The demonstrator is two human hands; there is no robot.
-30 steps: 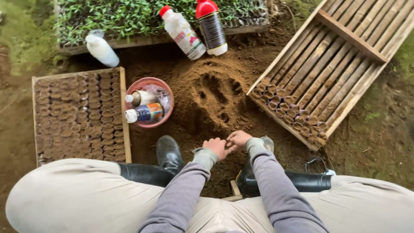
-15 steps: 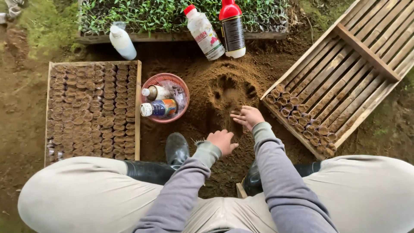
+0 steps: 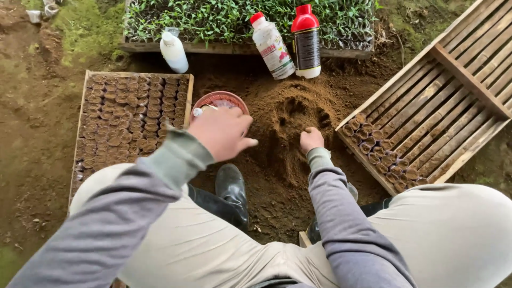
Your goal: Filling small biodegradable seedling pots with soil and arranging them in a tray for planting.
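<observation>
My left hand (image 3: pixel 223 131) is raised over the red bowl (image 3: pixel 220 99), back up, fingers curled loosely; I cannot see anything in it. It hides most of the bowl and the small bottles inside. My right hand (image 3: pixel 311 140) rests on the mound of brown soil (image 3: pixel 292 114), fingers pressed down into the dirt. The mound lies between the bowl and a slatted wooden tray (image 3: pixel 448 101) on the right, which has a row of small soil-filled pots (image 3: pixel 373 154) along its near edge.
A wooden tray full of filled pots (image 3: pixel 128 120) lies at the left. A seedling tray (image 3: pixel 240 18) runs along the top, with a white bottle (image 3: pixel 174 52), a red-capped white bottle (image 3: pixel 272 46) and a red-capped dark bottle (image 3: pixel 306 41) before it. My black boot (image 3: pixel 231 193) stands below.
My left hand has lifted off the soil and swung left, up over the red bowl. My right hand has reached forward into the mound. The view has shifted closer.
</observation>
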